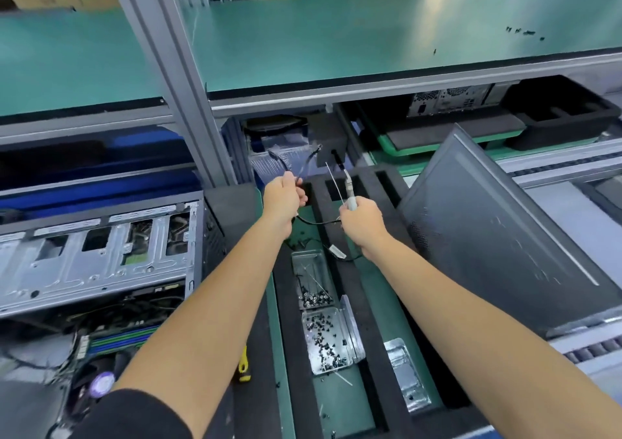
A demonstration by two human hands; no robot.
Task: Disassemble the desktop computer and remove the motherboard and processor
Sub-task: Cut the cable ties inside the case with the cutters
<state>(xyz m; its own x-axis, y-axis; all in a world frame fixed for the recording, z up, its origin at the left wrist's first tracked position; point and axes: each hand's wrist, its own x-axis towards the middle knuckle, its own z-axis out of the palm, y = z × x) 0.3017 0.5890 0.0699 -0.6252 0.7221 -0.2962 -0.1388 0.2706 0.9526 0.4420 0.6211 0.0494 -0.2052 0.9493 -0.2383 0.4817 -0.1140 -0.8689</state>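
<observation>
Presently both hands were raised over the table (281, 307). Left hand (282, 199) had its fingers curled round a thin black cable (304, 166); right hand (361, 221) gripped a pale grey handle (350, 191), possibly a cutter, view blurred. The cable sagged between the two sets of fingers. Open computer case (97, 250) lay well left of the fingers, motherboard (114, 334) visible inside. Screw trays (324, 341) sat below the fingers; a detached side panel (498, 236) leaned to their right.
</observation>
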